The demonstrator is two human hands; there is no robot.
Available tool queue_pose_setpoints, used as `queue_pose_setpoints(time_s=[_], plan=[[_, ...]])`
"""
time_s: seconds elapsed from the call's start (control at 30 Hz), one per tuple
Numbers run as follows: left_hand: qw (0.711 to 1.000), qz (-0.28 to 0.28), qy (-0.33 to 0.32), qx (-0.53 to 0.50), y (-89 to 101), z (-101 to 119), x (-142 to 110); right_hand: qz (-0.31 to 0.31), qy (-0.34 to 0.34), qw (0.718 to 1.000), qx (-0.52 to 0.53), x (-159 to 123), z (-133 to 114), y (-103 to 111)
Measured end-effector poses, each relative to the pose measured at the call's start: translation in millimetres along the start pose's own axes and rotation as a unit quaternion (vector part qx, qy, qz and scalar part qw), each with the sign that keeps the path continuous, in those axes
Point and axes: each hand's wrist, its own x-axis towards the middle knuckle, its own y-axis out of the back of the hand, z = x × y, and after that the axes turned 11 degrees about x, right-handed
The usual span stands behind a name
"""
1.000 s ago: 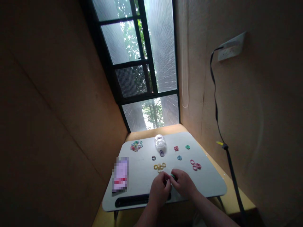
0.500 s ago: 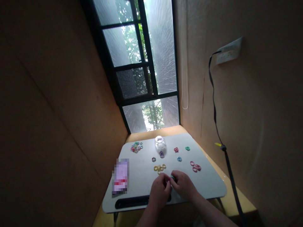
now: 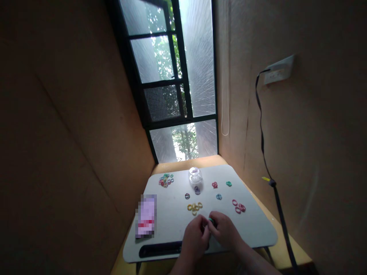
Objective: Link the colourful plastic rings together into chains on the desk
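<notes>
My left hand (image 3: 195, 235) and my right hand (image 3: 224, 229) meet fingertip to fingertip over the front of the white table (image 3: 169, 225). Both are closed in a pinch. A small green ring (image 3: 211, 220), perhaps a hair tie, shows between my right thumb and fingers. Whatever my left fingers pinch is hidden. Just beyond my hands lie several yellow rings (image 3: 195, 207). Pink rings (image 3: 238, 206) lie to the right of my right hand.
Farther back stand a clear round jar (image 3: 195, 176) and small groups of purple (image 3: 197, 190), blue (image 3: 219, 196), red (image 3: 215, 185) and green rings (image 3: 228, 183). A mixed pile (image 3: 165, 181) lies back left, a blurred purple packet (image 3: 146, 217) front left. A dark slot (image 3: 160, 249) runs along the front edge.
The view has tilted slightly, so the table sits a little lower. My hands stay together in the same pinch, with only slight finger movement.
</notes>
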Motion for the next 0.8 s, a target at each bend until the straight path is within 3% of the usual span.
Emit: queue_pose_setpoints(time_s=[0.8], plan=[[0.997,-0.04,-0.002,-0.061,9.8,-11.8,9.1,-0.057,-0.014,0.998,0.004,10.0,11.3,-3.8]])
